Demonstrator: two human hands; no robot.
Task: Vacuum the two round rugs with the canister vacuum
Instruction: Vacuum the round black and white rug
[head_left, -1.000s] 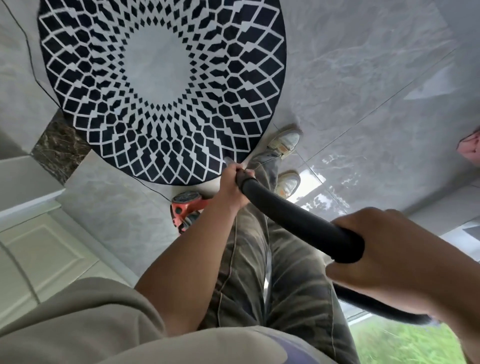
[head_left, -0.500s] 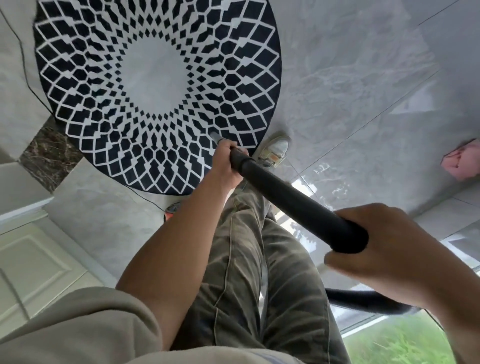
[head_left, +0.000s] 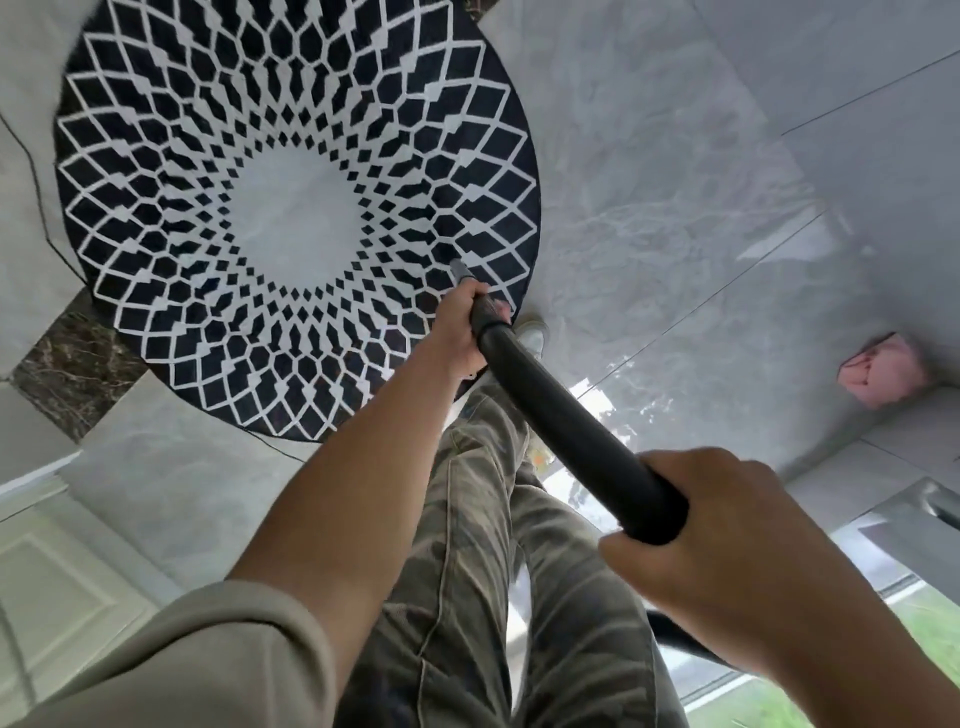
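A round black-and-white rug (head_left: 218, 171) with a pale centre lies on the grey marble floor, filling the upper left. The black vacuum hose (head_left: 561, 426) runs from lower right up to the rug's right part. My left hand (head_left: 462, 332) grips its far end, where a grey nozzle tip (head_left: 460, 270) pokes out over the rug. My right hand (head_left: 727, 551) holds the hose near me. The canister and a second rug are out of sight.
My legs in camouflage trousers (head_left: 467, 597) and one pale shoe (head_left: 532, 338) stand at the rug's near edge. A pink cloth (head_left: 883, 374) lies on the floor at right. A thin black cable (head_left: 31, 156) runs along the left. White panelling sits lower left.
The hose and both hands have moved forward, so the nozzle now reaches over the rug's right part. The red canister seen near my feet has dropped out of view.
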